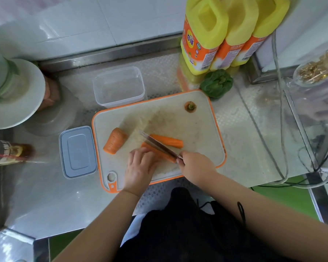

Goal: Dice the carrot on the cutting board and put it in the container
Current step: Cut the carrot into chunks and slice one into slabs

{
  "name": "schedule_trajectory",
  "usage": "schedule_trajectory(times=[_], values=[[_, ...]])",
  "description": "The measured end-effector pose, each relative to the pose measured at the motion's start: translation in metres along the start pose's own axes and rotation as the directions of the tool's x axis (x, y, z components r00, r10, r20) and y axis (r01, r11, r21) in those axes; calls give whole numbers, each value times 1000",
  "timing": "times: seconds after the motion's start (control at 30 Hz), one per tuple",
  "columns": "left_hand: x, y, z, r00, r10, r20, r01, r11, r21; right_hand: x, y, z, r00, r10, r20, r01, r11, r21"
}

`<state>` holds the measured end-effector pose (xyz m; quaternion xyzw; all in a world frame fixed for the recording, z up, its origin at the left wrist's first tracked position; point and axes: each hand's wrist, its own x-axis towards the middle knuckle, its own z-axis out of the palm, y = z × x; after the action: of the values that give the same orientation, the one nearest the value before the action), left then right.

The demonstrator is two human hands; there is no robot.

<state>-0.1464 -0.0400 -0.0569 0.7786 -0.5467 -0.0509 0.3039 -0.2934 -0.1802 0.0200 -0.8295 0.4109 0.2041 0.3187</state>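
Forearms reach in from six o'clock, and both hands work at the near edge of the cutting board (203, 118). Left hand (139, 167) presses its grip down on the near carrot strip (160, 153), fingers curled over its left end. Right hand (195, 165) has its grip closed around the knife (159, 144), whose blade lies along that strip, running toward ten o'clock.

My read is that the lengthwise split is under way, so the blade should stay centred on the strip, with the left fingertips tucked back from the edge. A flat cut face turned down would stop rolling.

At one o'clock of the blade lies a second strip (168, 140), apart from it. At nine o'clock sits the uncut thick chunk (115, 140). The trimmed top (190, 106) rests near the far right corner.

Beyond the board's far left corner, the clear container (119, 86) stands empty on the counter (244, 140); its lid (78, 152) lies at nine o'clock of the board.
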Motion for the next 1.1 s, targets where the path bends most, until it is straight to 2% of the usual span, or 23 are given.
schedule_trajectory(times=[0.17, 0.27, 0.47, 1.1], values=[[7, -3, 9, 997, 61, -52, -57, 995, 80, -6, -4, 0, 1000, -6, 5, 7, 999, -41], [14, -3, 11, 992, 93, -82, -87, 993, 76, -7, -7, -2, 1000, -15, 6, 15, 999, -38], [15, -5, 15, 991, 68, -117, -68, 998, 5, -20, -12, -4, 999, -33, -38, 29, 996, -83], [14, -9, 21, 988, 68, -137, -73, 997, -29, -16, -32, -26, 990, 78, 119, -52, 978, -203]])
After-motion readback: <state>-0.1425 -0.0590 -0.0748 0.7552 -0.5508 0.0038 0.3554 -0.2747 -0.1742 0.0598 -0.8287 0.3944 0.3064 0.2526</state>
